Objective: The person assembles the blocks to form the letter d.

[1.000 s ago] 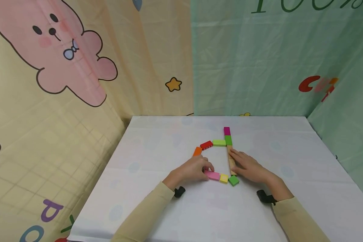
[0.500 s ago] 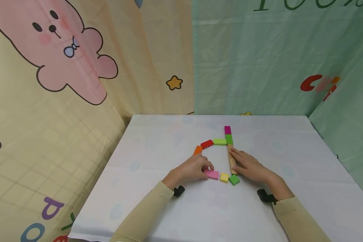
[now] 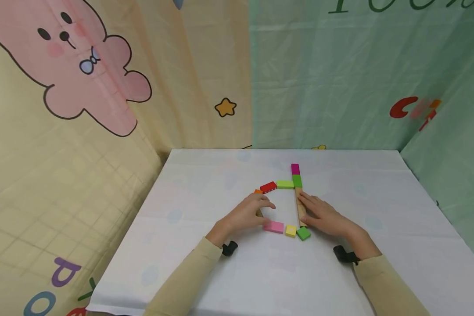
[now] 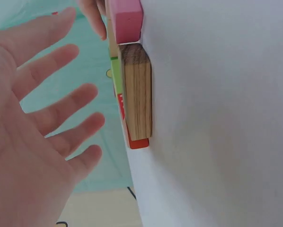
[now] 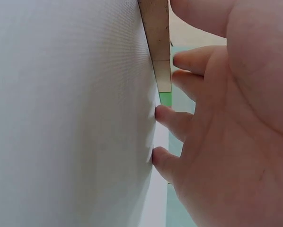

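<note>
My left hand hovers with fingers spread beside a dark-grained wooden block, its thumb close to the end of a pink block. Whether the thumb touches the pink block I cannot tell. Flat on the table, my right hand rests its fairly straight fingers along the right side of a row of pale wooden blocks. A yellow block and a green block lie at the near end. An orange block is mostly hidden behind the left hand.
A red block and a light green block form the loop's far side. Beyond the wooden row stand a green block and a magenta block. The white table meets printed curtains at the back.
My left hand has let go of the pink block, spread its fingers and lifted slightly away to the upper left. A small gap has appeared between the pink and yellow blocks. The right hand stays put.
</note>
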Action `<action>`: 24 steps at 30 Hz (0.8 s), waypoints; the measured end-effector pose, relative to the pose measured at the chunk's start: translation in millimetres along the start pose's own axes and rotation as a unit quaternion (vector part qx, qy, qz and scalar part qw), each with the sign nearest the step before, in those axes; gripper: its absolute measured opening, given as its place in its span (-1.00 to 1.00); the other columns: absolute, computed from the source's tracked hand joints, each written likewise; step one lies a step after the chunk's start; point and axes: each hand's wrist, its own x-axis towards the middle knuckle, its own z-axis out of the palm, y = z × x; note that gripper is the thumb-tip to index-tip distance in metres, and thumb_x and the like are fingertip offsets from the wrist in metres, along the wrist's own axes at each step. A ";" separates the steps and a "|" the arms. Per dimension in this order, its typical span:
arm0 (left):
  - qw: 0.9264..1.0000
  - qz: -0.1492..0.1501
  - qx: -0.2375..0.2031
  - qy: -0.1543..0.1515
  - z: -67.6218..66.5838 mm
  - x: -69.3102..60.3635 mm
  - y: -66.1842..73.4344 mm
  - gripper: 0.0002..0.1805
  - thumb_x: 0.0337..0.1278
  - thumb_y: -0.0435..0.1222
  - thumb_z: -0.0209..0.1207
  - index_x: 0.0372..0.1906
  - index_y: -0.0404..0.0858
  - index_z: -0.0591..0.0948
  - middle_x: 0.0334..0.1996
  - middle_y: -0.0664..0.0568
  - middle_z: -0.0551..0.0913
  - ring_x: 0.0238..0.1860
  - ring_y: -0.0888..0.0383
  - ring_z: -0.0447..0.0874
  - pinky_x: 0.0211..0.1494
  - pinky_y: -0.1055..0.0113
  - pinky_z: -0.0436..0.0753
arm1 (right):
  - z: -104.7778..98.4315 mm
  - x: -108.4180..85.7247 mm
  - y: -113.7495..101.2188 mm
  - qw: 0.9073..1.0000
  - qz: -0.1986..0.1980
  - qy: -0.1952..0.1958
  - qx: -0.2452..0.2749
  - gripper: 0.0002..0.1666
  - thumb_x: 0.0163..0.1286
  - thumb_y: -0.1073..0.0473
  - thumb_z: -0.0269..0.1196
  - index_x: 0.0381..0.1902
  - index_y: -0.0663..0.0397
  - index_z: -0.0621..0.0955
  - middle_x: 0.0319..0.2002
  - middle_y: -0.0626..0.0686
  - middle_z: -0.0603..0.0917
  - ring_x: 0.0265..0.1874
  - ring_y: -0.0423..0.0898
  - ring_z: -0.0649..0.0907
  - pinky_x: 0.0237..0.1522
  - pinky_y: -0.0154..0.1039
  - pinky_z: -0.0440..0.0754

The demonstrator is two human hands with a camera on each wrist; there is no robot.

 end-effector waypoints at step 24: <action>0.990 -0.128 -0.043 0.048 15.8 -15.4 -4.7 -0.04 0.16 -0.04 0.37 0.60 0.00 0.16 0.60 -0.12 -0.03 0.58 -0.20 -0.26 0.44 -0.29 0.13 | -4.4 0.9 -25.9 0.991 -0.063 0.114 -0.009 -0.44 0.26 0.12 0.48 0.23 -0.01 0.64 -0.05 -0.07 0.68 -0.03 0.01 0.52 -0.10 0.02 0.61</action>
